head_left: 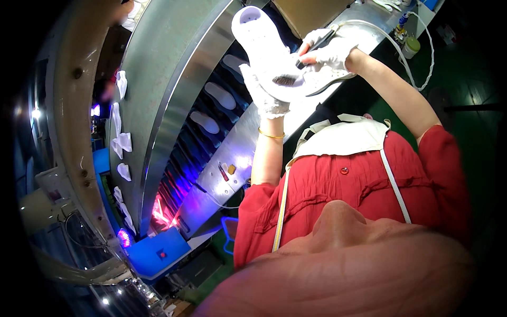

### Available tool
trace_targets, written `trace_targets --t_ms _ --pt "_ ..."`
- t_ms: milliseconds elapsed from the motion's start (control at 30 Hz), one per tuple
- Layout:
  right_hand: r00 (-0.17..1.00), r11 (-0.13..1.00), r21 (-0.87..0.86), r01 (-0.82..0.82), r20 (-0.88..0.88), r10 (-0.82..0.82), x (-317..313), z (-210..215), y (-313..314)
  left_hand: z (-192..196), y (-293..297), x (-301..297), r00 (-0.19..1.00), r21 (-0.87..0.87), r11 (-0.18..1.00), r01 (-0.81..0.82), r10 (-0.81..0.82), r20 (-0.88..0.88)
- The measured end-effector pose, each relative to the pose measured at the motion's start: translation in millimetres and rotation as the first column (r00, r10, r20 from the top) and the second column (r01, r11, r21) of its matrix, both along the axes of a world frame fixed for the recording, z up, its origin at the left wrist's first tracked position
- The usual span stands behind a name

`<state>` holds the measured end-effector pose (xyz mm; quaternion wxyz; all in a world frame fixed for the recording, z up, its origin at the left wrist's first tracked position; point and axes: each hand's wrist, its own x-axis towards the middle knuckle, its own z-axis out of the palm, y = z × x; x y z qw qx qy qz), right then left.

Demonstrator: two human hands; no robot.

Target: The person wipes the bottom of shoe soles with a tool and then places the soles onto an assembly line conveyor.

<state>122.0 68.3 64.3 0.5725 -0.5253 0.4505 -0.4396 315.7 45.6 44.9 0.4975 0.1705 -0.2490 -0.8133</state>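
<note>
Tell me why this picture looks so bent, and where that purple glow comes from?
Head view: the fisheye lens curves the metal conveyor hood and blackens the corners; purple light glares off the belt; the white shoe and gloved left hand and right hand are bright, nearly washed out.

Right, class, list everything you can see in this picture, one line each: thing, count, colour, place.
Shoe: one, white, held up over the metal bench, sole toward the brush.
Brush: one, dark handle and bristles, bristles on the shoe.
Insoles on the conveyor: at least three, pale, in a row on the dark belt under the metal hood.
Metal bench: one, silver, beside the belt, lit purple lower down.
Small tools: two or so, red and yellow, on the bench.
Jar: one, green lid, far end of the bench.
Apron: one, cream, over a red shirt.
Bracelet: one, gold, left wrist.
Left hand: white glove, holding the shoe.
Right hand: white glove, holding the brush.
</note>
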Motion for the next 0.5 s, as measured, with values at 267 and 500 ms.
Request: trace_targets --t_ms 267,500 --pt "0.882 0.835 -0.336 0.435 0.345 -0.321 -54.6 2.5 5.2 80.2 -74.6 -10.8 0.979 -0.361 0.912 0.192 -0.155 0.129" --pt "0.892 0.917 -0.065 0.392 0.268 -0.363 -20.8 -28.2 12.5 110.3 -269.1 59.7 -0.517 -0.306 0.478 0.823 0.854 -0.056"
